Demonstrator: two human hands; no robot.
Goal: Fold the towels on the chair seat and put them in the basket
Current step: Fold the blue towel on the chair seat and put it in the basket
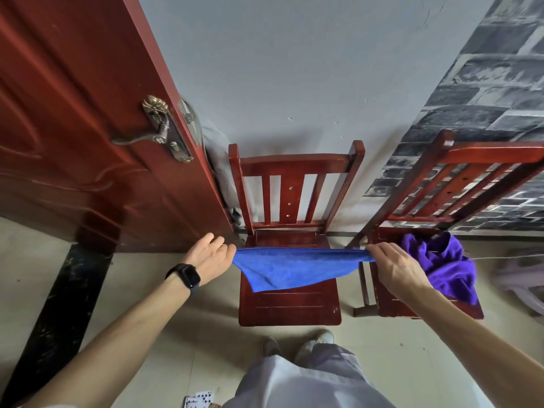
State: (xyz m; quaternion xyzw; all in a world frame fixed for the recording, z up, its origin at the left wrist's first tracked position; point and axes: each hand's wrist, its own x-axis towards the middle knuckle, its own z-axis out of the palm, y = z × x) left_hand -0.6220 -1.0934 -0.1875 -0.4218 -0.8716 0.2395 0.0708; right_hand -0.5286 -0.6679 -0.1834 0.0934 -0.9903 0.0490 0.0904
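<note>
A blue towel [290, 269] hangs stretched between my two hands above the seat of the middle red wooden chair [290, 304]. My left hand [210, 257] pinches its left corner and my right hand [394, 265] pinches its right corner. The towel's lower part droops to a point toward the seat. A crumpled purple towel [441, 266] lies on the seat of a second red chair [391, 304] to the right, partly behind my right hand. No basket is clearly in view.
An open red door [88, 128] with a brass handle stands at left. Grey cloth hangs behind it by the wall. A pale blurred object [524, 278] sits at the far right edge. Playing cards [200, 400] lie on the tiled floor near my feet.
</note>
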